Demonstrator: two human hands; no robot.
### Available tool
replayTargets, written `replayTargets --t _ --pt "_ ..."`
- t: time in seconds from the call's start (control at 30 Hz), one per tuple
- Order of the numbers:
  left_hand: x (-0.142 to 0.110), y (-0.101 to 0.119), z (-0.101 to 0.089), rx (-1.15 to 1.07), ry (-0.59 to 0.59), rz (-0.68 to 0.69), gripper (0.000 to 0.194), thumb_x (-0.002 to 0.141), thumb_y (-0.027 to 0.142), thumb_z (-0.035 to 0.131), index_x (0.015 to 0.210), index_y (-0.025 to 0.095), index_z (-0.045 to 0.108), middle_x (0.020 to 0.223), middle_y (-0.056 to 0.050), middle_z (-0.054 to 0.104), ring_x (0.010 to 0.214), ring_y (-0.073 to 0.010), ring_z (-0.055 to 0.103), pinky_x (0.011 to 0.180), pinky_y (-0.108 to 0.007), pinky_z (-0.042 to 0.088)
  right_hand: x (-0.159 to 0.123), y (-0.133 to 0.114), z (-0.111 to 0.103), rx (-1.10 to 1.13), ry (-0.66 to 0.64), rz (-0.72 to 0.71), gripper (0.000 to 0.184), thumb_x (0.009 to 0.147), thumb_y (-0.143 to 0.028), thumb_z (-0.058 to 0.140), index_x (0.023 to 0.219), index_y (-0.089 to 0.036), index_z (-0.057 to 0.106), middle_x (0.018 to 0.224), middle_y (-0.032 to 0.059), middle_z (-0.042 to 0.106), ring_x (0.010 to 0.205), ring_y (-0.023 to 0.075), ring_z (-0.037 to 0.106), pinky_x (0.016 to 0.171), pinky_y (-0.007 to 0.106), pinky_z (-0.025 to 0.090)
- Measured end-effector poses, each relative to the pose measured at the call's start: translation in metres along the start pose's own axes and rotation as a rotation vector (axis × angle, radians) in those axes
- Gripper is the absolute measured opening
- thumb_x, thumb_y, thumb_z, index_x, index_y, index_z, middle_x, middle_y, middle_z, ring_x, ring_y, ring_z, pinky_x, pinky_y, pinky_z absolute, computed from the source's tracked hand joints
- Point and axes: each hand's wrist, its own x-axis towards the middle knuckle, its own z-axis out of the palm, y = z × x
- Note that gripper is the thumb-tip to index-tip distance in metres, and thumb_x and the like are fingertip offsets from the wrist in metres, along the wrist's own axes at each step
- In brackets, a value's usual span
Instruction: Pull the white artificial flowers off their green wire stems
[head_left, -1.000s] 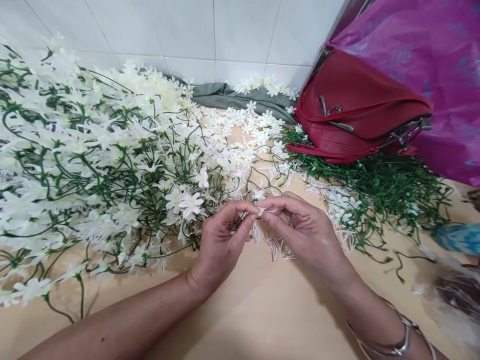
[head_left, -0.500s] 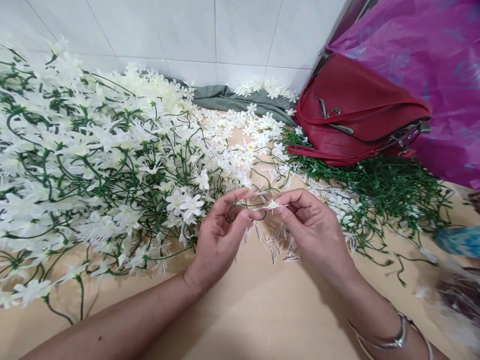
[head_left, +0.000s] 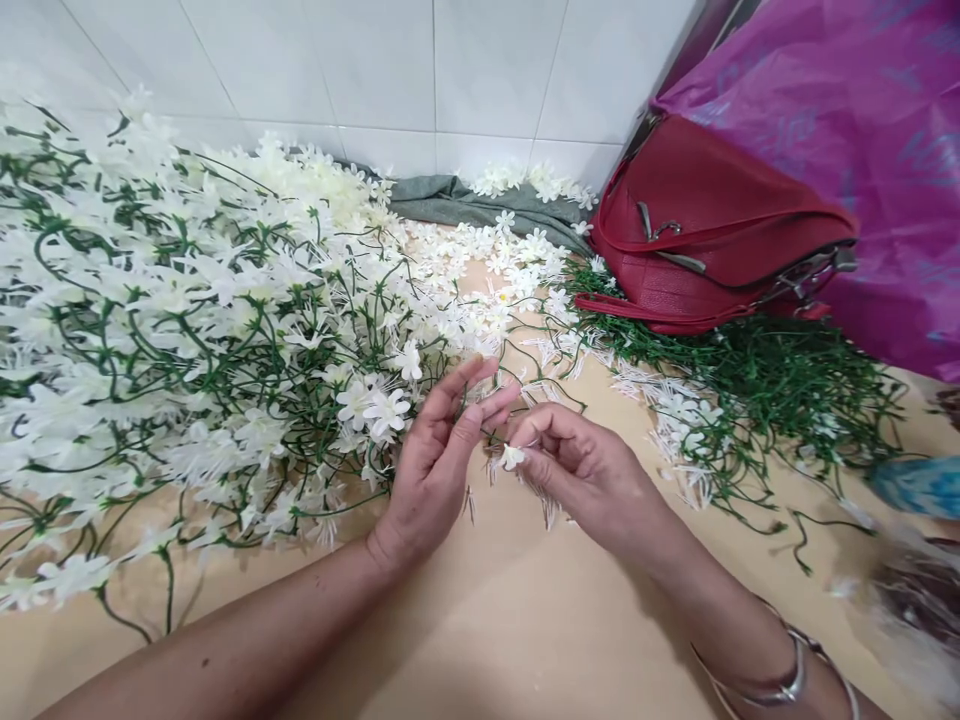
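My left hand [head_left: 439, 450] is closed, thumb pressed to its fingers, on a thin green artificial flower stem [head_left: 489, 438] that is mostly hidden. Close beside it, my right hand [head_left: 589, 470] pinches a small white artificial flower [head_left: 512, 457] between thumb and forefinger, its petals pointing downward. White stamen sticks [head_left: 551, 512] lie on the table under and behind my right hand. Left of my hands rises a big heap of white artificial flowers on green stems [head_left: 262, 330].
Loose white petals [head_left: 517, 265] cover the table [head_left: 480, 620] toward the tiled wall [head_left: 375, 70], near a grey cloth [head_left: 450, 195]. At right are a red handbag [head_left: 720, 220], a pile of green stems [head_left: 795, 390], a purple plastic bag [head_left: 892, 200] and a blue patterned item [head_left: 919, 485].
My right hand has moved left and slightly down with the white flower, closer to my left hand. My left fingers have straightened somewhat, and less of the stem shows.
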Motion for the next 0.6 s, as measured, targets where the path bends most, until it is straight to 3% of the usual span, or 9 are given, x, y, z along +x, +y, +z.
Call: replayTargets --t 0.13,0.2,0.27,0.37,0.43,0.5,0.6 --pt "-0.005 -0.004 -0.002 0.380 0.035 0.153 0.042 0.102 0.031 0.061 0.143 0.034 0.056 0.127 -0.008 0.060 0.104 -0.0190 0.065 0.093 -0.035 0.057 -0.001 -0.008 -0.008 -0.015 0.257 -0.063 0.020 0.091 -0.042 0.075 0.091 -0.025 0.065 0.075 0.0009 0.068 0.068 0.0173 0.063 0.062 0.030 0.049" --pt "-0.008 -0.001 -0.002 0.592 0.056 0.313 0.043 0.099 0.028 0.064 0.141 0.033 0.059 0.111 -0.007 0.058 0.101 -0.0204 0.059 0.091 -0.036 0.055 -0.001 -0.013 -0.016 -0.085 0.434 -0.162 0.018 0.091 -0.040 0.076 0.092 -0.026 0.065 0.078 0.0015 0.067 0.069 0.0180 0.063 0.066 0.031 0.050" --pt "-0.011 0.004 -0.002 0.730 0.061 0.493 0.044 0.097 0.021 0.066 0.140 0.032 0.061 0.111 -0.008 0.057 0.108 -0.0229 0.057 0.095 -0.038 0.054 -0.003 -0.017 -0.021 -0.170 0.507 -0.224 0.016 0.091 -0.039 0.076 0.091 -0.027 0.065 0.083 0.0027 0.066 0.074 0.0190 0.061 0.069 0.033 0.050" --pt "-0.014 0.010 0.000 0.789 -0.056 0.686 0.053 0.096 0.010 0.062 0.145 0.029 0.055 0.134 -0.010 0.060 0.128 -0.0250 0.056 0.110 -0.044 0.049 -0.007 -0.019 -0.022 -0.180 0.297 -0.214 0.015 0.091 -0.039 0.076 0.090 -0.026 0.067 0.084 0.0032 0.065 0.072 0.0184 0.060 0.064 0.031 0.049" --pt "-0.014 0.011 0.001 0.754 -0.184 0.727 0.057 0.097 0.006 0.059 0.149 0.026 0.050 0.137 -0.010 0.064 0.129 -0.0232 0.059 0.115 -0.044 0.046 -0.010 -0.019 -0.020 -0.104 0.140 -0.182 0.015 0.092 -0.038 0.074 0.090 -0.025 0.067 0.079 0.0019 0.065 0.067 0.0168 0.059 0.060 0.029 0.048" --pt "-0.013 0.009 0.000 0.693 -0.217 0.718 0.052 0.098 0.005 0.059 0.147 0.024 0.053 0.129 -0.009 0.071 0.121 -0.0200 0.064 0.109 -0.038 0.051 -0.012 -0.020 -0.018 -0.027 0.070 -0.160 0.015 0.093 -0.038 0.074 0.089 -0.025 0.068 0.076 0.0011 0.066 0.064 0.0157 0.060 0.059 0.028 0.048" --pt "-0.010 0.005 -0.002 0.581 -0.158 0.617 0.038 0.099 0.007 0.060 0.130 0.026 0.067 0.115 -0.006 0.075 0.105 -0.0168 0.068 0.092 -0.031 0.058 -0.011 -0.020 -0.020 0.071 0.009 -0.101 0.014 0.092 -0.037 0.075 0.089 -0.025 0.068 0.083 0.0031 0.073 0.069 0.0167 0.066 0.064 0.028 0.052"
